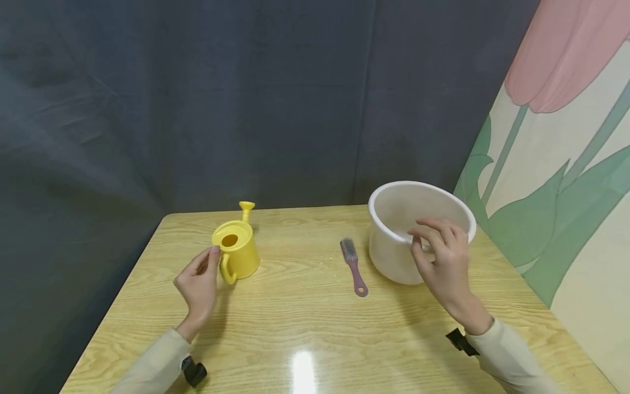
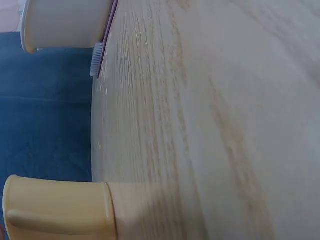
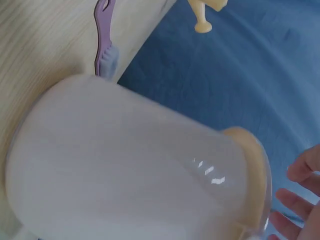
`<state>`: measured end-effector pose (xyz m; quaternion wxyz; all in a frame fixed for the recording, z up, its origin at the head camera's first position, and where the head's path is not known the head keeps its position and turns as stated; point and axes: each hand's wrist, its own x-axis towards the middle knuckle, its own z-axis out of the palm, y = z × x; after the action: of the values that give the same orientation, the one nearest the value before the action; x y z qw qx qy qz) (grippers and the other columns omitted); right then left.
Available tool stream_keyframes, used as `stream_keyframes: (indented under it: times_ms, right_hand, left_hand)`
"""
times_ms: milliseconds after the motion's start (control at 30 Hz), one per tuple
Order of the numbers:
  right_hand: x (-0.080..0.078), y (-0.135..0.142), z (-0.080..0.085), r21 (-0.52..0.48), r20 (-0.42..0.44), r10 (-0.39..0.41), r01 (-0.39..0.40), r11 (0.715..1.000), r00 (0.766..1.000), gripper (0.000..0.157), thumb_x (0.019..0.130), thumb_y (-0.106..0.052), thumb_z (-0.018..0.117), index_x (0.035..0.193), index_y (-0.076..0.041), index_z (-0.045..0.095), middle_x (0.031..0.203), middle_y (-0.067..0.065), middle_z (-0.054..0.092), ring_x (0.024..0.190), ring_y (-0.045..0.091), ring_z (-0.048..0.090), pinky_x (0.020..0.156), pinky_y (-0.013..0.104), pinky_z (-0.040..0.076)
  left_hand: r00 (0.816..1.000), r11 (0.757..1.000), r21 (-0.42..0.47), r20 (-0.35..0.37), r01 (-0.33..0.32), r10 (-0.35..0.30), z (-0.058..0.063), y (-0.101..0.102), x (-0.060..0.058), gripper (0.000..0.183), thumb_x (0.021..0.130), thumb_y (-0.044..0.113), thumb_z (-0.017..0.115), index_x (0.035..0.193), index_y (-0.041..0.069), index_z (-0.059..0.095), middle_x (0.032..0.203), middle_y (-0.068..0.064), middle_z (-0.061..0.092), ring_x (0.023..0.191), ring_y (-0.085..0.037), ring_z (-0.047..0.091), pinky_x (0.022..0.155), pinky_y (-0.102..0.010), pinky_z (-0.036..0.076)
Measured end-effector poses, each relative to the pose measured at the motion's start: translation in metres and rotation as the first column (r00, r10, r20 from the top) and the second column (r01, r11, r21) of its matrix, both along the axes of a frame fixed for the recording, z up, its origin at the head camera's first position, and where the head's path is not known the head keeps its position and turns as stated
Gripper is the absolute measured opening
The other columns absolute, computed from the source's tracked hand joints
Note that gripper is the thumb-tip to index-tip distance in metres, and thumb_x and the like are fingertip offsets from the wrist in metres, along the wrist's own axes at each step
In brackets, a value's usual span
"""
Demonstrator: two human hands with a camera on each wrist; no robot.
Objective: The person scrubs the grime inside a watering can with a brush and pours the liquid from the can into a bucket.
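Note:
A yellow watering can (image 1: pixel 243 257) stands upright at the left of the table, its handle toward me and its spout pointing away. My left hand (image 1: pixel 197 284) hangs beside it, thumb and fingertips close together right at the rim. The left wrist view shows the can's side (image 2: pixel 60 205) with no fingers across it. At the right stands a white plastic bucket (image 1: pixel 394 257). Over its near rim my right hand (image 1: pixel 445 262) hovers with thumb and fingers loosely bent and a gap between them. In the right wrist view those fingers (image 3: pixel 295 205) lie just past the bucket's rim.
A purple-handled brush (image 1: pixel 358 276) lies on the wooden table (image 1: pixel 295 317) between can and bucket, nearer the bucket. A dark blue curtain (image 1: pixel 266 109) hangs behind the table. Along the right side runs a wall with painted tulips (image 1: pixel 546 219).

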<state>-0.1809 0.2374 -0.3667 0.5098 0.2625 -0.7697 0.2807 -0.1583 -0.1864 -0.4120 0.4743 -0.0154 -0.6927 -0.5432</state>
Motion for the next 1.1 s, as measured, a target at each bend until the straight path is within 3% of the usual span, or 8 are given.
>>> stream_keyframes:
  times_ms: [100,333,500,600,733,867,1100]
  right_hand:
    - [-0.002,-0.009,-0.002,0.009,-0.034,0.021,-0.021,1.000,0.999,0.017,0.084,-0.006,0.058,0.089,0.000,0.073,0.100,0.018,0.070,0.093,0.043,0.056,0.083,0.050,0.036]
    - [0.000,-0.030,-0.012,0.094,-0.042,0.123,-0.118,0.989,0.992,0.018,0.086,-0.006,0.057,0.091,0.000,0.073,0.096,0.013,0.071,0.089,0.038,0.059,0.079,0.050,0.039]
    - [0.001,-0.047,-0.019,0.185,-0.008,0.192,-0.187,0.965,0.981,0.020,0.090,-0.009,0.055,0.094,0.000,0.072,0.098,0.011,0.070,0.090,0.034,0.060,0.078,0.044,0.045]
    - [-0.001,-0.055,-0.023,0.217,0.005,0.222,-0.217,0.952,0.975,0.020,0.092,-0.013,0.056,0.095,0.000,0.072,0.097,0.009,0.070,0.086,0.030,0.061,0.074,0.040,0.047]
    - [-0.007,-0.062,-0.030,0.258,0.048,0.243,-0.247,0.934,0.969,0.021,0.092,-0.017,0.058,0.097,-0.002,0.072,0.097,0.007,0.070,0.085,0.026,0.062,0.073,0.038,0.050]
    - [-0.013,-0.068,-0.037,0.294,0.098,0.231,-0.250,0.923,0.968,0.025,0.094,-0.022,0.058,0.098,-0.003,0.072,0.097,0.007,0.070,0.087,0.024,0.063,0.076,0.038,0.052]
    - [-0.018,-0.077,-0.045,0.396,0.176,0.179,-0.236,0.888,0.968,0.038,0.100,-0.036,0.054,0.107,-0.003,0.071,0.104,0.008,0.070,0.094,0.024,0.065,0.084,0.040,0.056]
  left_hand:
    - [0.998,0.999,-0.034,-0.055,0.016,-0.017,0.005,0.005,0.002,0.010,0.085,-0.014,0.068,0.095,-0.018,0.070,0.088,-0.031,0.069,0.078,0.002,0.068,0.071,-0.012,0.055]
    - [0.980,0.982,-0.188,-0.195,-0.013,-0.025,0.007,0.012,0.002,0.009,0.079,-0.020,0.071,0.088,-0.017,0.071,0.084,-0.028,0.071,0.081,-0.012,0.072,0.077,-0.014,0.055]
    - [0.951,0.960,-0.279,-0.298,-0.001,-0.085,0.007,0.018,0.000,0.020,0.069,-0.027,0.070,0.086,-0.016,0.072,0.084,-0.028,0.070,0.080,-0.026,0.073,0.080,-0.016,0.055]
    - [0.932,0.939,-0.345,-0.338,0.011,-0.134,0.002,0.019,-0.006,0.018,0.070,-0.024,0.070,0.085,-0.016,0.071,0.084,-0.029,0.070,0.076,-0.034,0.072,0.080,-0.017,0.056]
    - [0.912,0.906,-0.422,-0.355,0.040,-0.206,-0.012,0.018,-0.019,0.008,0.083,-0.007,0.071,0.086,-0.014,0.072,0.086,-0.026,0.071,0.072,-0.041,0.071,0.081,-0.017,0.055]
    - [0.900,0.859,-0.508,-0.343,0.062,-0.268,-0.025,0.021,-0.026,0.023,0.094,0.012,0.067,0.088,-0.010,0.074,0.088,-0.022,0.073,0.070,-0.038,0.071,0.075,-0.021,0.058]
    - [0.907,0.778,-0.617,-0.250,0.120,-0.338,-0.030,0.035,-0.027,0.025,0.097,0.018,0.066,0.095,-0.005,0.075,0.094,-0.019,0.074,0.077,-0.033,0.073,0.067,-0.036,0.061]
